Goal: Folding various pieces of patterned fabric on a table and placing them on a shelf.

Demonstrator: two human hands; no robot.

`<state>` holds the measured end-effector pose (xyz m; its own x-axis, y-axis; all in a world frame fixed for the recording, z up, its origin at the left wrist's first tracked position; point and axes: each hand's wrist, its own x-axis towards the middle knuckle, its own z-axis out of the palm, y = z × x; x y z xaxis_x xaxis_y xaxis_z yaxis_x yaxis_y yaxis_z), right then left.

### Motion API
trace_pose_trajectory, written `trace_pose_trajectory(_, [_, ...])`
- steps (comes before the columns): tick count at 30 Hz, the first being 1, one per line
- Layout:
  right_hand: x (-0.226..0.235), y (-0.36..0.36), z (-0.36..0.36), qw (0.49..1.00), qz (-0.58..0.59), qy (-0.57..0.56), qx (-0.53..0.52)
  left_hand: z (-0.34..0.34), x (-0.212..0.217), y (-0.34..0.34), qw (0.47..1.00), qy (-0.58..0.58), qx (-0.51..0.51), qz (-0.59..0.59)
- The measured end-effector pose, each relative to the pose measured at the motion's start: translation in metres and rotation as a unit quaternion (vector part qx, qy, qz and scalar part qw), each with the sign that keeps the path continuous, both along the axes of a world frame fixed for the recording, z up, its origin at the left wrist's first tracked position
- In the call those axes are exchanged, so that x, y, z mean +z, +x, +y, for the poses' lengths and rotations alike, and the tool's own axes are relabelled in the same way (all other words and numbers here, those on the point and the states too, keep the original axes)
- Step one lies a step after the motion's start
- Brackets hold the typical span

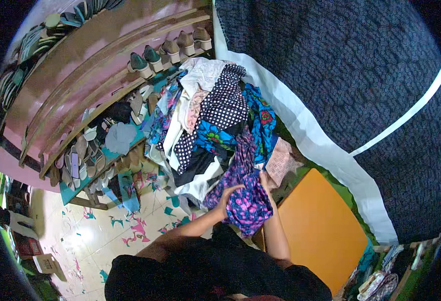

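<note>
A dark purple cloth [249, 205] with pink floral print hangs bunched in front of me, its upper end trailing onto a heap of fabrics. My left hand [227, 199] grips its left side, thumb laid over the front. On the cloth's right edge my right hand [265, 184] is closed, fingers partly hidden by the folds. Just beyond lies the heap, with a black cloth with white polka dots [224, 103], a blue flowered cloth [261, 113] and a white cloth [203, 72]. A pale pink patterned cloth [280, 163] hangs at its right side.
An orange-yellow board or tabletop [320, 226] stands close at my right. Wooden shelves [115, 47] with several shoes line the left wall. Fabric scraps [138, 231] litter the tiled floor [90, 256]. A large dark patterned sheet [331, 65] with a white border covers the right side.
</note>
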<state>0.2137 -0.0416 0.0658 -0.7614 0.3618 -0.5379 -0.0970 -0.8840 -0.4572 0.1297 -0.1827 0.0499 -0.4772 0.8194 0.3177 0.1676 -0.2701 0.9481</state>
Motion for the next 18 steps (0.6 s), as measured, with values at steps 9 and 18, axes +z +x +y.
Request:
trace_pose_trajectory(9, [0.006,0.035,-0.046,0.934,0.043,0.344,0.086,-0.054,0.110,0.048,0.968,-0.036,-0.250,0.013])
trace_pose_trajectory(18, [0.113,0.149,-0.085,0.859,-0.223,0.415,-0.198,-0.086,0.141,0.064,0.968,0.082,-0.191,0.138])
